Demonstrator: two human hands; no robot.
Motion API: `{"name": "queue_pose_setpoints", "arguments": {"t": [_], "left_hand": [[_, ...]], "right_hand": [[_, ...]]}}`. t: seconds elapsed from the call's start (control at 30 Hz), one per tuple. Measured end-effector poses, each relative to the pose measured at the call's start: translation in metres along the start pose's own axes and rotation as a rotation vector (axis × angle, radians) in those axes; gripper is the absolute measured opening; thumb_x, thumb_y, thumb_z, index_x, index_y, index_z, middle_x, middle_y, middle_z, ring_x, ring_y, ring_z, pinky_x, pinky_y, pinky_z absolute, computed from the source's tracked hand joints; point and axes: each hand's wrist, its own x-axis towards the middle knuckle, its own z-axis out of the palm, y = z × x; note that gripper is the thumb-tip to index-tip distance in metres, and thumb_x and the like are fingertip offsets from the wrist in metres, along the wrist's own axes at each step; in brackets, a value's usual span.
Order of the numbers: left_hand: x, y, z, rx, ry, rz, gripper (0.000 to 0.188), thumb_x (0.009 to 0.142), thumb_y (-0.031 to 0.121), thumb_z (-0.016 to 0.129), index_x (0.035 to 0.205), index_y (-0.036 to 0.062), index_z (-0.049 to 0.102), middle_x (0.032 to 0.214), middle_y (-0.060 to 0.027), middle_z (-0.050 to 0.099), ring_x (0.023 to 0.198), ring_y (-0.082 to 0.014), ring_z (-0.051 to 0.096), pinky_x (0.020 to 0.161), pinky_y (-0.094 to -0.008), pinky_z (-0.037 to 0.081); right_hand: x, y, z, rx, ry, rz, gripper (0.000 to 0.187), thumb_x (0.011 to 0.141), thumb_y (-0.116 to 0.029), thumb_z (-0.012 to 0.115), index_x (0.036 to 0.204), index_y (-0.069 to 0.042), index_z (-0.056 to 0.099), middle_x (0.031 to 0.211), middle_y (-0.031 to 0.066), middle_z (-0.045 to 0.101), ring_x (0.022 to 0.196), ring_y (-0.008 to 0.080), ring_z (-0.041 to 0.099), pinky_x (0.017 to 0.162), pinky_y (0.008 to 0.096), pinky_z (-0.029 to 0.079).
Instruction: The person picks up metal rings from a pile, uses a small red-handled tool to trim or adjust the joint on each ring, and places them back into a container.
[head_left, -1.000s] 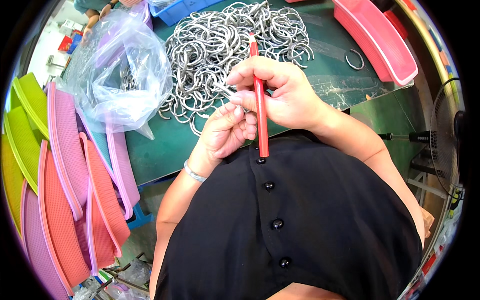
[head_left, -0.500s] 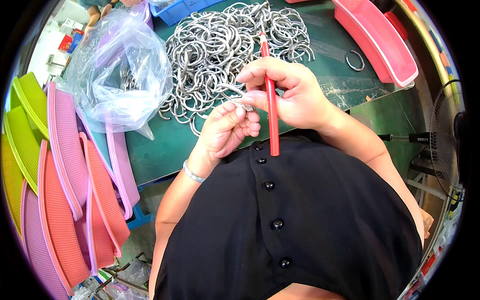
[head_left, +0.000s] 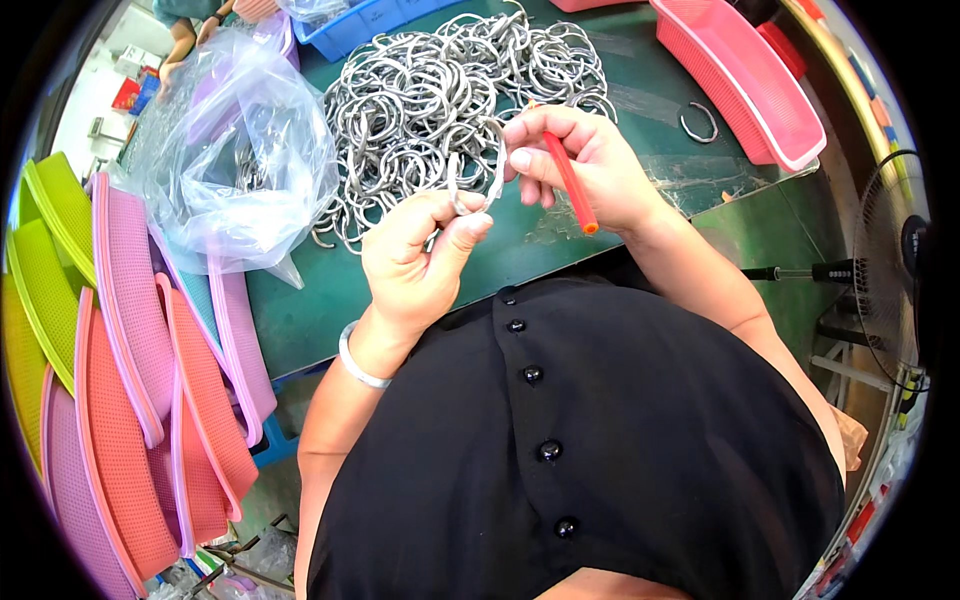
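Observation:
My left hand pinches a C-shaped silver metal ring between thumb and fingers, holding it up in front of my chest. My right hand has its thumb and forefinger at the ring's right side. Tucked across that same hand is a red pencil, its blunt end toward me and its tip mostly hidden by the fingers. Just beyond both hands lies a big tangled heap of similar open rings on the green table.
A clear plastic bag with metal pieces inside lies left of the heap. Colourful baskets are stacked at the left. A pink basket and a single ring lie right. Behind is a blue bin; a fan stands right.
The ring has been turned upright and raised, with my hands drawn slightly apart. The pencil has tilted, its blunt end swinging up and to the right.

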Motion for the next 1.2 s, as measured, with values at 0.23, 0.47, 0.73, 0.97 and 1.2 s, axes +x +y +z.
{"name": "queue_pose_setpoints", "arguments": {"t": [0.23, 0.47, 0.73, 0.97, 1.2], "left_hand": [[0.013, 0.012, 0.009, -0.318, 0.013, -0.187, 0.009, 0.082, 0.005, 0.064, 0.079, -0.0027, 0.061, 0.076, -0.0071, 0.062, 0.061, -0.009, 0.056, 0.054, -0.0205, 0.046], [0.018, 0.017, 0.008, -0.447, 0.092, -0.299, 0.012, 0.085, 0.01, 0.062, 0.084, -0.002, 0.062, 0.076, -0.0045, 0.062, 0.061, -0.0074, 0.057, 0.054, -0.0203, 0.049], [0.019, 0.015, 0.004, -0.544, 0.132, -0.392, 0.015, 0.089, 0.014, 0.057, 0.088, -0.0009, 0.06, 0.068, -0.0049, 0.059, 0.056, -0.011, 0.055, 0.052, -0.0224, 0.046], [0.018, 0.009, -0.002, -0.778, 0.158, -0.524, 0.018, 0.089, 0.019, 0.058, 0.087, 0.0008, 0.061, 0.067, -0.0041, 0.058, 0.056, -0.0112, 0.054, 0.051, -0.0232, 0.045], [0.013, -0.004, -0.008, -0.937, 0.183, -0.627, 0.017, 0.09, 0.019, 0.055, 0.087, 0.0029, 0.059, 0.066, -0.0031, 0.056, 0.054, -0.0117, 0.051, 0.051, -0.0246, 0.042]], "right_hand": [[0.002, 0.008, 0.001, 0.058, -0.026, 0.089, 0.019, 0.086, -0.009, 0.059, 0.103, -0.001, 0.057, 0.077, 0.0025, 0.061, 0.06, 0.0071, 0.058, 0.05, 0.0185, 0.044], [0.002, 0.008, 0.002, 0.039, -0.051, 0.124, 0.02, 0.086, -0.01, 0.059, 0.103, -0.001, 0.057, 0.077, 0.0019, 0.061, 0.06, 0.0068, 0.057, 0.05, 0.0188, 0.045], [0.0, 0.006, 0.003, 0.035, -0.051, 0.152, 0.017, 0.085, -0.01, 0.058, 0.099, -0.001, 0.057, 0.08, 0.0075, 0.064, 0.059, 0.0092, 0.056, 0.056, 0.0218, 0.045], [-0.002, 0.006, 0.003, 0.006, -0.025, 0.155, 0.013, 0.084, -0.01, 0.058, 0.094, -0.001, 0.057, 0.079, 0.0073, 0.063, 0.059, 0.0098, 0.056, 0.056, 0.0223, 0.046], [-0.005, 0.009, 0.003, 0.037, 0.0, 0.112, 0.012, 0.084, -0.008, 0.06, 0.093, -0.002, 0.057, 0.08, 0.0065, 0.063, 0.06, 0.0102, 0.057, 0.056, 0.0224, 0.047]]}}
